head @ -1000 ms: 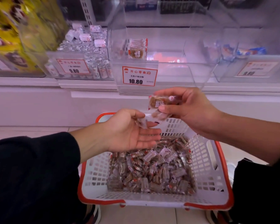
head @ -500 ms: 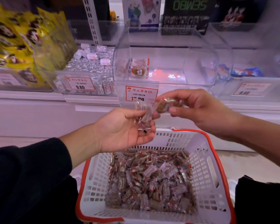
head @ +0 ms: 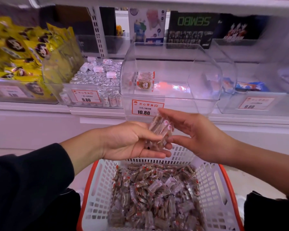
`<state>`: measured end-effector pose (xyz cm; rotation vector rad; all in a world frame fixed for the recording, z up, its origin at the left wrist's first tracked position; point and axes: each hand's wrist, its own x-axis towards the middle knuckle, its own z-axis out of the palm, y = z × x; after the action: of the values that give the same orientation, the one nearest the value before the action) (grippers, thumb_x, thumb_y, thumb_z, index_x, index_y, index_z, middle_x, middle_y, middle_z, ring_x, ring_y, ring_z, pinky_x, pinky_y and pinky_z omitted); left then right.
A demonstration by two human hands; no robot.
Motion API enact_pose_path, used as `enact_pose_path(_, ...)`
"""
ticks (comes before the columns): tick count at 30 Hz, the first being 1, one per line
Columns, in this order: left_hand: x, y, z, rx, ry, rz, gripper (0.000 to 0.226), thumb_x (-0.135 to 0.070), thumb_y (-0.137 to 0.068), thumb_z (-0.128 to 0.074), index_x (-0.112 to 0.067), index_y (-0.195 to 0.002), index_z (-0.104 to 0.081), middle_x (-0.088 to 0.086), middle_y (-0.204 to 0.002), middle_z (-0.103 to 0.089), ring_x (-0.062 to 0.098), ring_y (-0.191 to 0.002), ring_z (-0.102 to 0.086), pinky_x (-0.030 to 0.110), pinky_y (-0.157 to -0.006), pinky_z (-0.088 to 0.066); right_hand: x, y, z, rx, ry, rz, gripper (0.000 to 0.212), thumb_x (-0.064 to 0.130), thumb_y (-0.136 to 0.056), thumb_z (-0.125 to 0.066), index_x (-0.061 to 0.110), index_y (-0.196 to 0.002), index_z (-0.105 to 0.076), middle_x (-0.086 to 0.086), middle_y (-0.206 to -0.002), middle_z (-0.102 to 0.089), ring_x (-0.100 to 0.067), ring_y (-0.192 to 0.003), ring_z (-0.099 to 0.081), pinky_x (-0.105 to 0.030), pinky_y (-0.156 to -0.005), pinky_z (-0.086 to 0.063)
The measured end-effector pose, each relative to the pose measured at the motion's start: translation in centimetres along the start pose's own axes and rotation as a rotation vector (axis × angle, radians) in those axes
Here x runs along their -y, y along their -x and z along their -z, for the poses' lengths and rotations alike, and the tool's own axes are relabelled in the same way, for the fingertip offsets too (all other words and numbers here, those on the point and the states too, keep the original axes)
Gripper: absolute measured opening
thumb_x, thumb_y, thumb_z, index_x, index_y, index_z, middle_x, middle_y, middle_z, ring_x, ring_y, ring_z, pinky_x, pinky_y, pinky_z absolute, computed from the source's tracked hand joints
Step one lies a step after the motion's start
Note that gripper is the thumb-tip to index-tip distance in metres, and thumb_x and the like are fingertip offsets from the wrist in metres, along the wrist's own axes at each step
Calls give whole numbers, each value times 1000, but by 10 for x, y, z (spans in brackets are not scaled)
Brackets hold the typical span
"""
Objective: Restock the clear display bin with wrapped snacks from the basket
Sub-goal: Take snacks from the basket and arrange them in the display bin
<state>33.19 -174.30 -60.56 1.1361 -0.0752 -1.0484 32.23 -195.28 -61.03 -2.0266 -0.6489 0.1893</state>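
Both hands on snacks, mid-frame

My left hand (head: 132, 142) and right hand (head: 195, 135) pinch wrapped snacks (head: 160, 129) above the basket (head: 212, 184), below the clear bin (head: 203, 72).

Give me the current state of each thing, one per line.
Clear display bin: nearly empty, a few snacks stood at its left.
Basket: about half full of wrapped snacks.
Held snacks: small bunch between both hands.
Left hand: fingers curled under the bunch.
Right hand: fingers touching the bunch.
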Motion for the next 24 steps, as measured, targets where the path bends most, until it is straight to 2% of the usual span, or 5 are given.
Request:
enact_pose_path(5,-4,3,-4,-45,-212,-1,37,20,-84,-58,6,-118,-57,20,-106,-68,31,-106,-69,31,-87,-59,1,-1,-1,-16,8,-32,75,0,-80,-77,24,-144,-46,8,-126,-62,-10,-118,-60,-37,-101,-51)
enact_pose_path(8,-9,3,-5,-153,-335,-45,44,24,-82,-53,3,-120,-55,18,-97,-69,25,-87,-70,24,-63,-58,5,-5,5,-28,93,26,58,9,-72,-86,23,-123,-62,6,-107,-67,-16,-96,-66,-43,-84,-56)
enact_pose_path(13,-28,9,-13,-244,-179,-277,23,-16,-90,-54,-8,-109,-60,5,-81,-59,14,-65,-53,25,-53,-39,13,-9,9,-246,-117,-11,38,17,-71,-88,26,-99,-65,-11,-87,-72,-36,-72,-67,-59,-71,-54)
enact_pose_path(21,-47,12,-24,-190,-144,-504,49,-55,-95,-37,-13,-111,-59,13,-98,-55,13,-71,-48,30,-60,-35,46,-31,13,-186,49,27,40,15,-86,-74,26,-120,-58,3,-102,-69,-11,-88,-69,-33,-82,-57)
enact_pose_path(24,-71,16,2,-607,-372,-644,40,-57,-88,-47,-23,-105,-63,-1,-98,-67,14,-73,-56,30,-62,-43,61,-72,54,-291,128,16,32,16,-77,-82,27,-102,-67,6,-91,-73,-13,-78,-70,-28,-71,-57)
